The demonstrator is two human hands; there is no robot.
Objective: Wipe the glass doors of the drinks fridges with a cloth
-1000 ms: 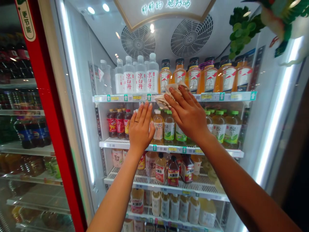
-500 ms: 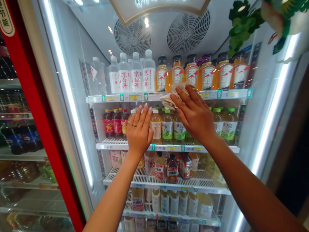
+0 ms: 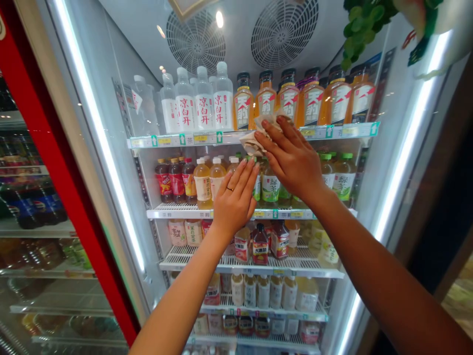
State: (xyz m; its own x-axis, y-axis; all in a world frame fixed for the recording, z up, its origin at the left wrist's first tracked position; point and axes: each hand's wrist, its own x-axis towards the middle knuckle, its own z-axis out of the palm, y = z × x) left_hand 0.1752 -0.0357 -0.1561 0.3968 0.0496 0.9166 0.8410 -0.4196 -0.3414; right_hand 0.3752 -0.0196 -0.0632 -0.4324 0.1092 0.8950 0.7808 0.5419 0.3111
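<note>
Both hands are raised in front of a lit drinks cooler with bottles behind its glass. My right hand (image 3: pixel 290 155) presses a crumpled pale cloth (image 3: pixel 254 143) flat against the glass, at the height of the top shelf edge; the cloth shows past its fingertips. Just left of and below it, my left hand (image 3: pixel 237 195) lies on the glass with its fingers stretched out, a ring on one finger, and nothing in it. Orange bottles (image 3: pixel 266 98) stand behind the glass above the cloth. Green-capped bottles (image 3: pixel 271 186) are partly hidden by the hands.
A red frame (image 3: pixel 55 187) divides this cooler from another one with drinks at the left. Bright light strips (image 3: pixel 96 118) run down both sides. Green artificial leaves (image 3: pixel 360 27) hang at the upper right. More shelves of bottles (image 3: pixel 263 291) continue below.
My left hand has slid right across the glass, closer to my right hand. The cloth and right hand stay near the top shelf edge. The view has shifted, with the cooler's contents higher in it.
</note>
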